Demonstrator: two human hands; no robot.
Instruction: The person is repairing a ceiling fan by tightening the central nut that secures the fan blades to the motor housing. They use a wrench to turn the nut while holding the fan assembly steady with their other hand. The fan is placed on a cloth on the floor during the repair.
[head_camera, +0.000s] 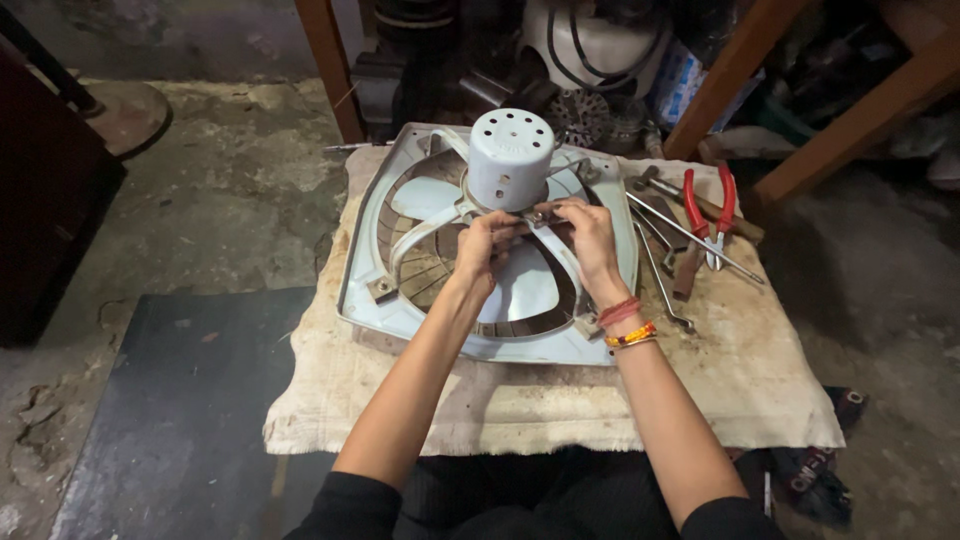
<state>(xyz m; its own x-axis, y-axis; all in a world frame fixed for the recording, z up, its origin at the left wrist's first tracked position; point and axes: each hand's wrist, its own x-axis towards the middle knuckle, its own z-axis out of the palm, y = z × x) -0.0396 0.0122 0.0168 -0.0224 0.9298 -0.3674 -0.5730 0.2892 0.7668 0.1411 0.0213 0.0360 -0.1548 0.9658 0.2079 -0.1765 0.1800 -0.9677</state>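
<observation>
Both hands, left hand (483, 250) and right hand (590, 240), pinch small metal fitting (533, 215) under motor housing (510, 158) of exhaust fan (420, 300), frame centre, lying flat, motor up. Blue-white package (682, 85) upper right.

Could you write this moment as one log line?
left hand: on fan bracket | right hand: same, by motor housing | pliers: on cloth, untouched
</observation>
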